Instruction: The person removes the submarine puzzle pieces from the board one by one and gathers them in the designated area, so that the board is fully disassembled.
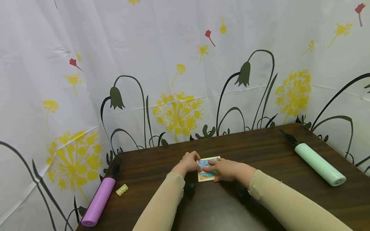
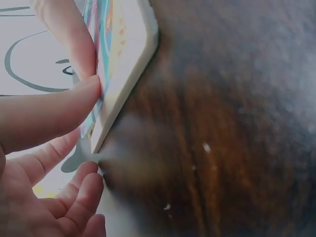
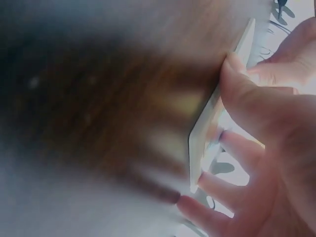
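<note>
A small square picture puzzle with a pale wooden frame [image 1: 207, 178] lies on the table under both hands. Blue, pink and orange show on its face. At its left side my left hand [image 1: 189, 163] pinches a colourful puzzle piece [image 2: 90, 121] between thumb and index finger, the other fingers hanging off the board. The piece seems slightly tilted above the frame. My right hand [image 1: 228, 169] holds the right side of the board, its fingers spread over the face and edge. Part of the picture is hidden under the fingers.
A purple hand pump [image 1: 99, 201] lies at the table's left edge, beside a small yellow block [image 1: 122, 190]. At the right lies a mint-green pump [image 1: 319, 163] with a black nozzle. A flower-patterned curtain [image 1: 173, 41] hangs behind the dark wooden table [image 1: 150, 166].
</note>
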